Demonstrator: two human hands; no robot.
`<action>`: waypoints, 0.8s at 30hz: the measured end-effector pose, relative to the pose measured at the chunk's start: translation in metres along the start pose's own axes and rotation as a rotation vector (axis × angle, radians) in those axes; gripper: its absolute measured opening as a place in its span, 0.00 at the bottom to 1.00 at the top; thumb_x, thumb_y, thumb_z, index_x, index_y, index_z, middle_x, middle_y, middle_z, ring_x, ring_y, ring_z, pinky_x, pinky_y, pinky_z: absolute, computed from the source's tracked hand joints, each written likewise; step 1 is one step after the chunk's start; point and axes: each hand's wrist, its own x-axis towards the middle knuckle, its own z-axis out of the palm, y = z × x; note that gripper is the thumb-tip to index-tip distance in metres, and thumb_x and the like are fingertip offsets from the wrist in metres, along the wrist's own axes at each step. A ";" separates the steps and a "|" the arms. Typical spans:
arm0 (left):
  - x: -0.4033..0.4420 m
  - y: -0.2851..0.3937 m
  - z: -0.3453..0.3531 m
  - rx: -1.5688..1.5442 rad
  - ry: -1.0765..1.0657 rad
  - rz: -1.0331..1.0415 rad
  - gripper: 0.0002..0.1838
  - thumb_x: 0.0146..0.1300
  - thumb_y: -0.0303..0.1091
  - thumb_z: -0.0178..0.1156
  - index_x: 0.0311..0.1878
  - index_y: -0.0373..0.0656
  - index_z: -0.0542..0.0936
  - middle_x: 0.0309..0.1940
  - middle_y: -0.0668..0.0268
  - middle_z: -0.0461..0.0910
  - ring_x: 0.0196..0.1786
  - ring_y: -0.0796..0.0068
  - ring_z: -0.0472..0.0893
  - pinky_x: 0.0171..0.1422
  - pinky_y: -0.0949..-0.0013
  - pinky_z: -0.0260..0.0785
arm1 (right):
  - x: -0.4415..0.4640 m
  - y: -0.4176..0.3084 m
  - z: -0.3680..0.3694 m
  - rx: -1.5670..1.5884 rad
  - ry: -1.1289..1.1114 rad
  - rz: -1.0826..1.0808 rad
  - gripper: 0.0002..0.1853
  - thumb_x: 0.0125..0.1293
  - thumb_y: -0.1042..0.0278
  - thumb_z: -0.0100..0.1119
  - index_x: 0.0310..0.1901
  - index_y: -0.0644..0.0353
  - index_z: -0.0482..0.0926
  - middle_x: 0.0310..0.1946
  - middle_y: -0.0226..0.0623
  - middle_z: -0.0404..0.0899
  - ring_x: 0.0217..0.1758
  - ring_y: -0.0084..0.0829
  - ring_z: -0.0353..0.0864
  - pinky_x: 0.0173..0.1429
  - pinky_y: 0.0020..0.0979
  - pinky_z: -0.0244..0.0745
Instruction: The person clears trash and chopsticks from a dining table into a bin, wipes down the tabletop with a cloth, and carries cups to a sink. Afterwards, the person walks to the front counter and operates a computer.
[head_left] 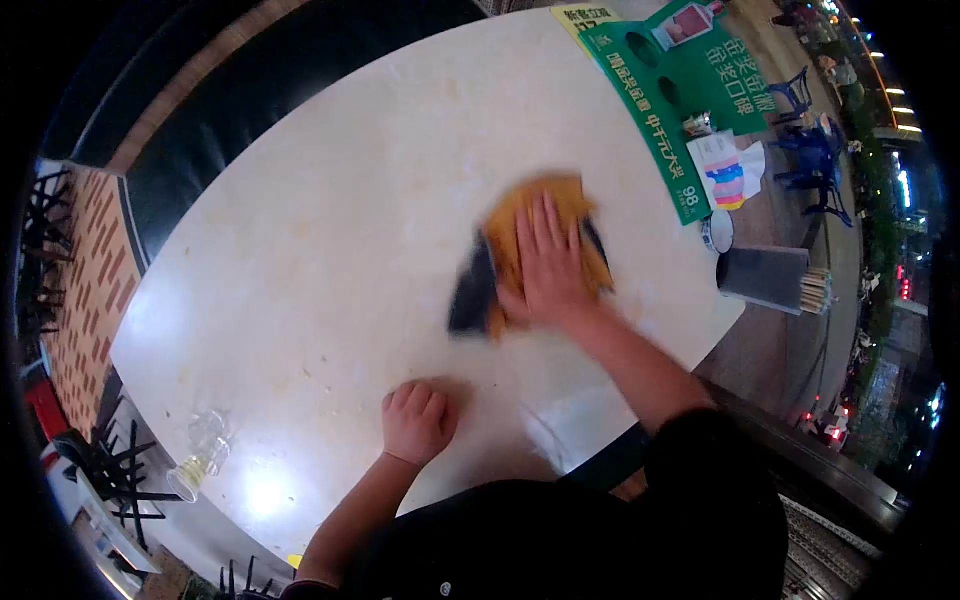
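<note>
My right hand [548,262] lies flat, fingers stretched out, on an orange and dark cloth [545,200] spread on the pale tabletop [330,220]. The cloth is slightly blurred; its dark parts show on both sides of the hand. Nearer to me, my left hand [418,422] rests on the table as a closed fist, apart from the cloth, with nothing visible in it. Small specks and wet-looking marks show on the tabletop around the left hand.
A clear plastic cup [190,478] lies tipped at the lower left. At the right edge are a green printed mat [640,90], a tissue pack [718,170], a small white cup [718,232] and a dark container [762,278] of sticks. Blue chairs [810,155] stand beyond.
</note>
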 end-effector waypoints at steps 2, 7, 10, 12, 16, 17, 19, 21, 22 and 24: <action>-0.001 -0.002 0.003 -0.005 0.028 0.013 0.06 0.46 0.33 0.60 0.23 0.47 0.72 0.26 0.66 0.73 0.33 0.63 0.74 0.34 0.60 0.63 | 0.085 0.019 0.002 -0.051 0.296 0.032 0.47 0.56 0.38 0.49 0.66 0.71 0.50 0.69 0.57 0.42 0.73 0.49 0.36 0.70 0.56 0.34; 0.002 0.000 0.005 -0.015 0.046 0.041 0.05 0.46 0.32 0.60 0.24 0.47 0.73 0.26 0.66 0.73 0.31 0.63 0.73 0.34 0.61 0.62 | 0.225 -0.018 -0.024 0.094 0.279 0.160 0.44 0.57 0.27 0.39 0.70 0.45 0.46 0.71 0.51 0.35 0.74 0.51 0.27 0.69 0.60 0.23; -0.006 -0.002 0.005 0.003 -0.033 0.031 0.06 0.46 0.31 0.60 0.23 0.47 0.72 0.26 0.67 0.73 0.33 0.64 0.73 0.36 0.61 0.62 | 0.252 -0.061 -0.023 0.075 0.262 -0.197 0.31 0.66 0.40 0.34 0.67 0.46 0.56 0.70 0.39 0.46 0.74 0.44 0.38 0.70 0.58 0.31; -0.005 -0.004 0.006 0.050 -0.039 0.036 0.06 0.46 0.31 0.61 0.21 0.47 0.72 0.26 0.67 0.72 0.34 0.64 0.73 0.37 0.62 0.61 | 0.265 -0.076 0.006 0.309 0.521 -0.424 0.26 0.63 0.50 0.42 0.61 0.50 0.66 0.67 0.40 0.56 0.72 0.46 0.47 0.70 0.55 0.39; -0.007 -0.002 0.005 0.065 -0.034 0.068 0.06 0.45 0.30 0.61 0.27 0.44 0.74 0.29 0.63 0.75 0.31 0.60 0.73 0.33 0.59 0.60 | 0.269 0.000 -0.033 0.242 0.164 -0.353 0.23 0.62 0.59 0.43 0.60 0.50 0.68 0.61 0.43 0.64 0.66 0.41 0.59 0.70 0.40 0.50; -0.007 -0.003 0.008 0.072 -0.041 0.076 0.06 0.45 0.30 0.61 0.27 0.44 0.74 0.29 0.63 0.75 0.31 0.60 0.73 0.33 0.59 0.60 | 0.266 0.027 -0.045 0.131 0.180 -0.269 0.23 0.63 0.57 0.42 0.59 0.51 0.69 0.58 0.45 0.67 0.63 0.43 0.62 0.69 0.39 0.52; -0.008 -0.007 0.013 0.028 -0.003 0.044 0.06 0.46 0.31 0.60 0.21 0.46 0.71 0.26 0.65 0.73 0.31 0.63 0.73 0.35 0.62 0.61 | 0.265 0.081 -0.019 -0.066 0.486 -0.082 0.25 0.64 0.52 0.40 0.60 0.52 0.67 0.66 0.46 0.57 0.71 0.43 0.50 0.72 0.40 0.44; -0.004 -0.005 0.012 0.063 0.006 0.079 0.06 0.45 0.30 0.59 0.21 0.46 0.71 0.26 0.64 0.73 0.30 0.62 0.73 0.34 0.61 0.61 | 0.252 0.111 -0.015 0.151 0.411 0.115 0.29 0.67 0.45 0.32 0.65 0.52 0.60 0.71 0.40 0.42 0.75 0.36 0.35 0.74 0.38 0.34; -0.003 -0.003 0.011 0.088 0.021 0.112 0.06 0.45 0.30 0.59 0.21 0.46 0.70 0.26 0.63 0.73 0.29 0.61 0.72 0.33 0.61 0.61 | 0.241 0.116 -0.017 0.128 0.359 0.141 0.30 0.67 0.45 0.33 0.65 0.52 0.60 0.71 0.40 0.42 0.75 0.37 0.35 0.74 0.38 0.34; -0.005 -0.009 0.015 0.078 0.016 0.135 0.06 0.45 0.29 0.58 0.21 0.46 0.70 0.24 0.63 0.72 0.28 0.61 0.72 0.31 0.60 0.61 | 0.200 0.130 -0.016 0.093 0.287 0.236 0.30 0.67 0.45 0.33 0.65 0.53 0.59 0.71 0.41 0.42 0.75 0.38 0.36 0.74 0.38 0.34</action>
